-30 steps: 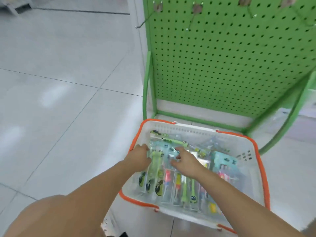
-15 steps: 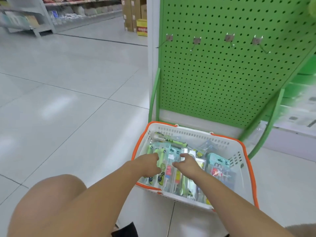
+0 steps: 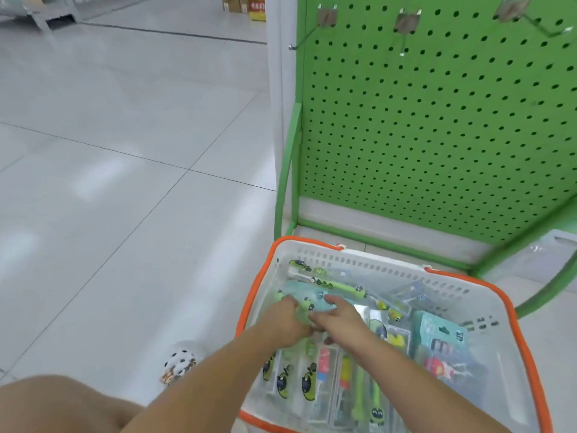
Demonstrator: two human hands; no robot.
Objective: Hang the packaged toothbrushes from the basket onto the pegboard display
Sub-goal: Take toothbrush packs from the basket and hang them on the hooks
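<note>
A white basket with an orange rim (image 3: 390, 270) stands on the floor below the green pegboard (image 3: 437, 120). It holds several packaged toothbrushes (image 3: 343, 379) lying flat. Both my hands are inside it, close together at the back left. My left hand (image 3: 287, 320) curls its fingers round the left end of a teal toothbrush pack (image 3: 307, 295). My right hand (image 3: 340, 317) lies beside it with fingers stretched onto the same pack. Bare metal hooks (image 3: 402, 29) stick out near the top of the pegboard.
The pegboard's green tube frame (image 3: 287, 170) runs down just behind the basket. A pale shelf base (image 3: 555, 260) sits at the right. My white shoe (image 3: 179, 364) and knee (image 3: 62, 401) are left of the basket on the grey tiled floor (image 3: 125, 182).
My hands have drawn closer together over the teal pack at the basket's back left. The view has swung up and down again; the basket has stayed put.
</note>
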